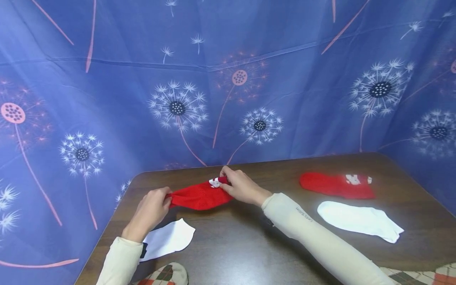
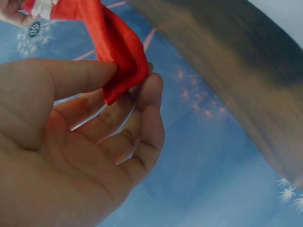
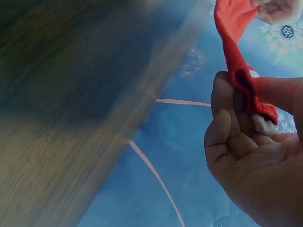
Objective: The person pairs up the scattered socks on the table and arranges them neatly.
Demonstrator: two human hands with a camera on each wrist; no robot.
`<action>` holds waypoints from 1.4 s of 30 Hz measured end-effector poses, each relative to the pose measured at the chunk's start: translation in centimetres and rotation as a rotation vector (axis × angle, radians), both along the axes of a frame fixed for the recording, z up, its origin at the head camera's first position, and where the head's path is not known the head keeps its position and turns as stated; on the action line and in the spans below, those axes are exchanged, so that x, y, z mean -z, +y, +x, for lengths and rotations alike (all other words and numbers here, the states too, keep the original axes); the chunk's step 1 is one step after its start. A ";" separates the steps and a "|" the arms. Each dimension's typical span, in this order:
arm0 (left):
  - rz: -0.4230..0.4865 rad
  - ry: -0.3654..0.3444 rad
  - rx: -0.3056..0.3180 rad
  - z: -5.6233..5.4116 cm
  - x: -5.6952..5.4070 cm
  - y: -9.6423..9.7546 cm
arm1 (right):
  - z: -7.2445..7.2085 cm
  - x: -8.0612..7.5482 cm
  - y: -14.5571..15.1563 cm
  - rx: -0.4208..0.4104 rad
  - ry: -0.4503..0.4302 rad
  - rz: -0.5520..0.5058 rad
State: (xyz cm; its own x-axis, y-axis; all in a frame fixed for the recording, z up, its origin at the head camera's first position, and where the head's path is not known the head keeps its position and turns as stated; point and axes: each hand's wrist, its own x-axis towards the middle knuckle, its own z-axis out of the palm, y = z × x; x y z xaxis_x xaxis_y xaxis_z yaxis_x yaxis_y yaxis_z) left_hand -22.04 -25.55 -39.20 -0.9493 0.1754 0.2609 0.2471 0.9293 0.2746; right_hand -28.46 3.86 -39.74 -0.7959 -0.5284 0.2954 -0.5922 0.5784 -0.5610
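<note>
Since the red sock (image 1: pixel 199 196) looks light and soft (probably floppy), ends suit gripping: left hand (image 1: pixel 150 208) pinches one, right hand (image 1: pixel 245 187) the other.

"How many red socks (image 1: pixel 201 196) (image 1: pixel 325 185) do you count?"
"2. And 2 white socks (image 1: pixel 172 239) (image 1: pixel 360 220)."
"Plaid cloth pieces (image 1: pixel 167 275) (image 1: pixel 420 277), too?"
"2 show, each only in part."
"And of the person?"
"1 left hand (image 1: pixel 151 208) and 1 right hand (image 1: pixel 244 188), so 2."
"Sleeves (image 1: pixel 121 263) (image 1: pixel 313 241)?"
"2, 1 per arm."
"What about larger things?"
"1 table (image 1: pixel 231 245) and 1 blue backdrop (image 1: pixel 303 99)."
</note>
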 end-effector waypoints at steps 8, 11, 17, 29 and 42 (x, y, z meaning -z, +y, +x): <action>0.070 0.012 0.057 0.5 -0.6 1.1 | 0.8 -0.3 1.3 0.009 0.001 -0.024; 0.098 -0.008 0.073 0.6 -0.7 1.4 | 1.1 -0.2 1.8 0.012 -0.005 -0.019; 0.102 -0.023 0.126 0.8 -0.6 2.3 | 1.8 0.1 3.3 0.046 -0.054 -0.007; 0.110 -0.006 0.198 1.9 -0.9 4.1 | 2.9 0.2 6.1 0.060 -0.071 -0.025; 0.121 0.028 0.279 2.4 -1.1 5.1 | 3.9 0.0 8.4 0.025 -0.085 -0.056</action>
State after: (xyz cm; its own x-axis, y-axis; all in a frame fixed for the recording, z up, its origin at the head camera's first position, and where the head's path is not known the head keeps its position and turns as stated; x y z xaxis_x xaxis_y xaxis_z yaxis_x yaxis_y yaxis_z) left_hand -19.65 -20.45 -38.14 -0.8611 0.3939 0.3214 0.4970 0.7855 0.3688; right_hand -24.57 12.26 -39.78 -0.8323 -0.4924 0.2545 -0.5265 0.5588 -0.6407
